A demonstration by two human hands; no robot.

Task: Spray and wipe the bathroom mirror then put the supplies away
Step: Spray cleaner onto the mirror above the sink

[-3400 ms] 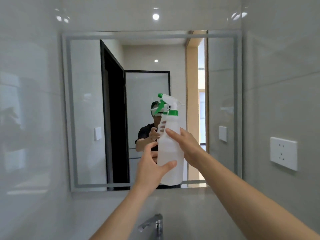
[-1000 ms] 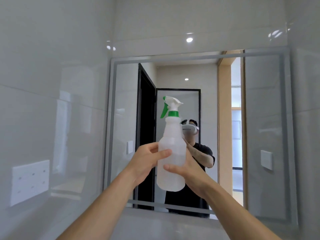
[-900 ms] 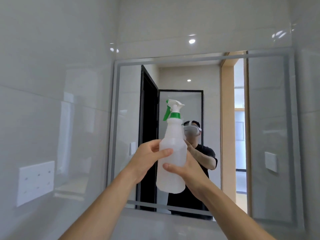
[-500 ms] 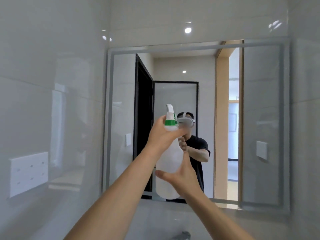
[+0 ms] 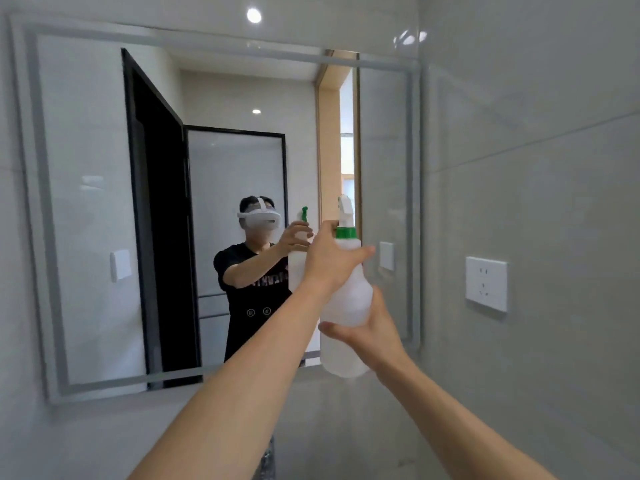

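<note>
— Which step is this?

— The spraying, I'd say. The left hand is wrapped round the neck of the spray bottle, fingers closed at the trigger; the right hand is closed round its lower body. The bottle is upright in front of the mirror, near its right edge.

— And next?

— Probably squeezing the trigger with the nozzle facing the glass. No cloth is in view.

— Anything in the way?

— No. A wall socket sits just right of the mirror; best keep mist off it.
</note>
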